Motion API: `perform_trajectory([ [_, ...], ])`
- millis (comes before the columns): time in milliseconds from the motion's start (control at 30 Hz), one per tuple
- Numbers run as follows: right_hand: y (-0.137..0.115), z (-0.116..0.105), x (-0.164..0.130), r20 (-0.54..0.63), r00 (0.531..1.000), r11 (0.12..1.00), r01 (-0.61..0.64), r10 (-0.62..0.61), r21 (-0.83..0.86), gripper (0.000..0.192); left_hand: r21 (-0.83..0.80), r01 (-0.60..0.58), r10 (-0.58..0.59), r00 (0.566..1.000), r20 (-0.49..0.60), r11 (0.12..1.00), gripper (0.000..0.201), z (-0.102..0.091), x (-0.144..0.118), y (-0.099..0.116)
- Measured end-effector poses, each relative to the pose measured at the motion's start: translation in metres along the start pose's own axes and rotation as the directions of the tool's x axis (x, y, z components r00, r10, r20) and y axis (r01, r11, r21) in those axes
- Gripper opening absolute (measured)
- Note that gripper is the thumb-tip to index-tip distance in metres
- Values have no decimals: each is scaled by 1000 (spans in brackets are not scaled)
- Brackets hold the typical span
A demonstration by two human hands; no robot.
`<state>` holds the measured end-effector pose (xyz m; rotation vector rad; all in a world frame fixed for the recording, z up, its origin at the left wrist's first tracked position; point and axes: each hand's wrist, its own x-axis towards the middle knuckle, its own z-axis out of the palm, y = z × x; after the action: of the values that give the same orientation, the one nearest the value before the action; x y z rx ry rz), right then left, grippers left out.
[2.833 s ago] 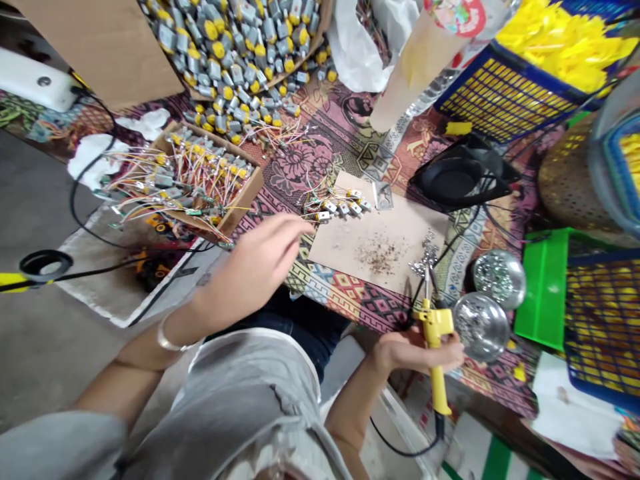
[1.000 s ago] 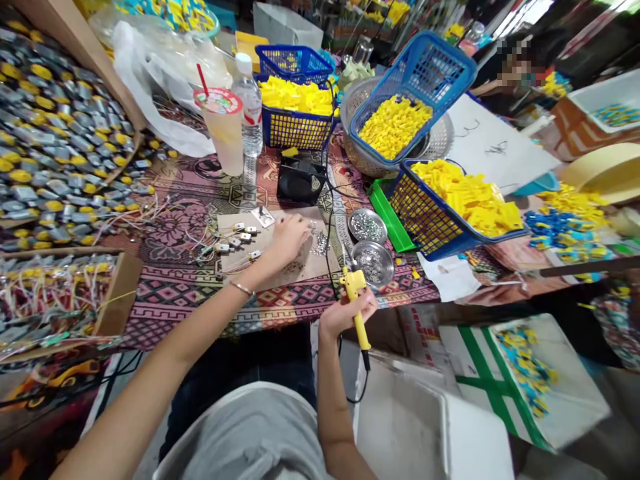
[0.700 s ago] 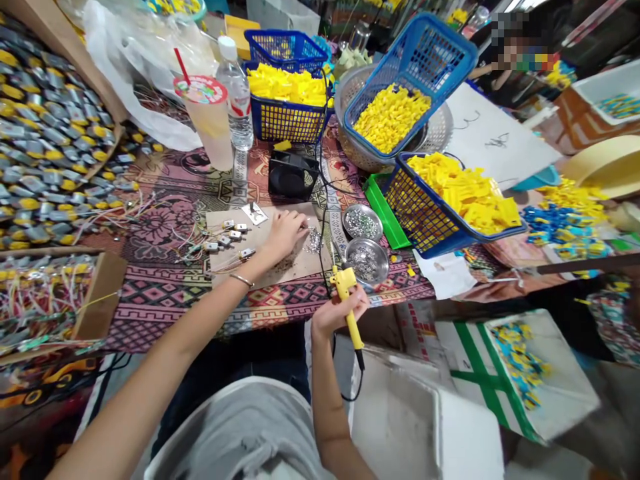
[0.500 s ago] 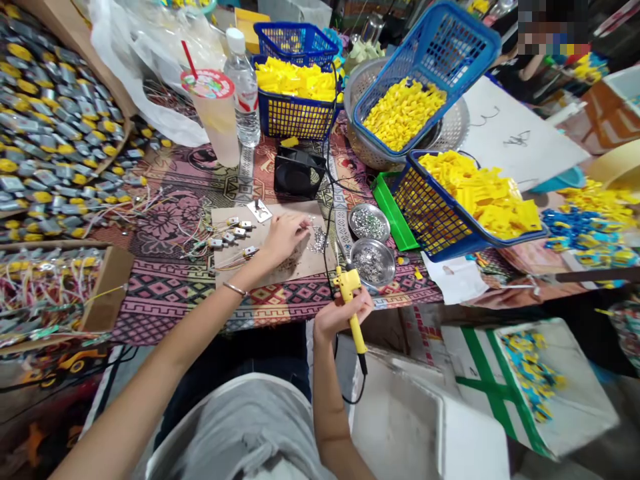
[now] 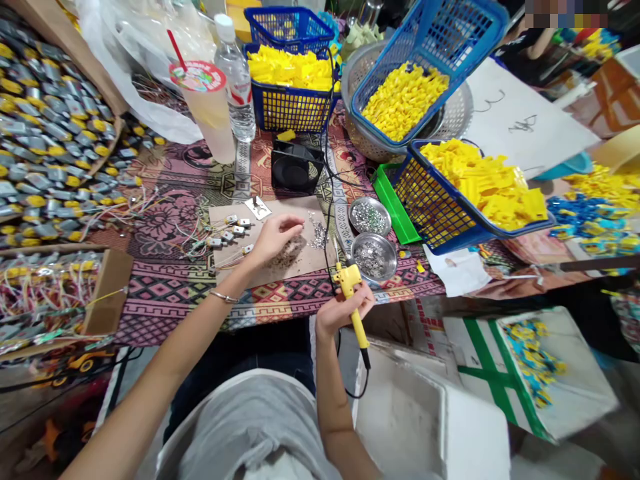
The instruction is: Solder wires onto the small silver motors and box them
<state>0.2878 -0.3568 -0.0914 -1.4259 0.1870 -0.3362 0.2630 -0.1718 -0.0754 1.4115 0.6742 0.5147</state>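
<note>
Your left hand [image 5: 274, 238] rests on the brown card [image 5: 295, 263] on the surface, fingers bent and pinched close together. You cannot tell if it holds one of the tiny bits. It is just beside the small pile of shiny bits [image 5: 317, 235]. A row of little motors [image 5: 231, 235] with thin wires lies on the card to its left.

Your right hand [image 5: 343, 311] is closed tight around the yellow iron [image 5: 351, 303]. The iron sits at the near edge of the surface, its tip pointing up toward the card. It is yellow with a black cord hanging down from its end. Two round metal bowls [image 5: 373, 255] of shiny bits sit just to its right.
</note>
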Motion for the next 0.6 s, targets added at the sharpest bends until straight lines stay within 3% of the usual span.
perform_trajectory([
  [200, -1, 1, 0, -6, 1000, 1000, -13, 13, 10, 35, -74, 88, -86, 996, 25, 993, 16, -2, -1, -3],
  [433, -1, 2, 1, 15, 1000, 999, -8, 9, -41, 35, -7, 103, -103, 994, 38, 995, 15, 1, -3, -4],
  [500, -1, 1, 1, 33, 999, 998, -1, 3, -63, 36, 59, 71, -74, 996, 59, 996, 15, -3, -6, 0],
  [600, -3, 1, 0, 40, 999, 999, -22, 23, -42, 37, 278, -76, 49, 993, 105, 958, 18, -13, -16, 13],
])
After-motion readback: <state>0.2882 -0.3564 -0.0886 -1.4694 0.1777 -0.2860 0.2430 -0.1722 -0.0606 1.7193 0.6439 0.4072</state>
